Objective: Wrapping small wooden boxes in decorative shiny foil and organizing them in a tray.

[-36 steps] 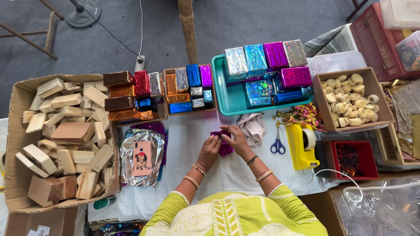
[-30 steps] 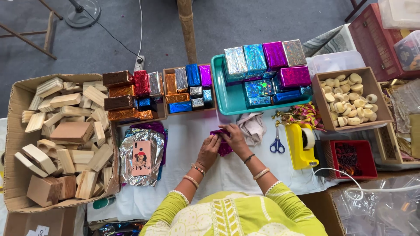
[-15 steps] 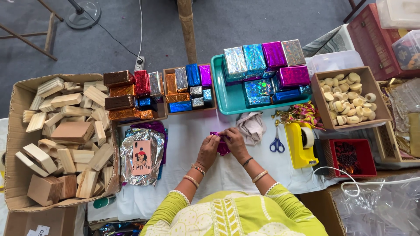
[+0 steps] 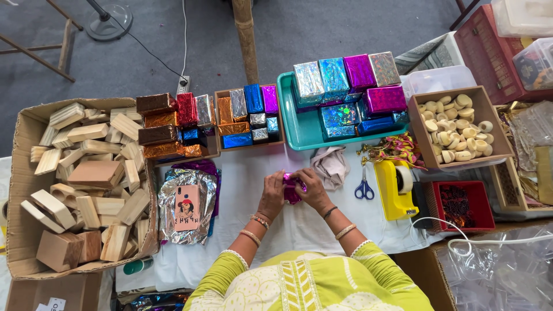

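Magenta foil block (image 4: 292, 188) sits between both hands, pinched from the two sides: left hand (image 4: 272, 196) and right hand (image 4: 314, 193) are equally near. It rests on the white worktop (image 4: 247, 190); beyond lies the teal tray (image 4: 286, 124).

A big box (image 4: 23, 190) full of wood blocks (image 4: 86, 184) sits on the left. A phone (image 4: 186, 207) lies on foil sheets (image 4: 167, 198) next to it. Behind them stand two small crates (image 4: 218, 151) with wrapped blocks. A tray (image 4: 288, 135) with wrapped boxes (image 4: 345, 86) is to their right. The scissors (image 4: 363, 187) lie before the tray, beside the tape holder (image 4: 393, 196).
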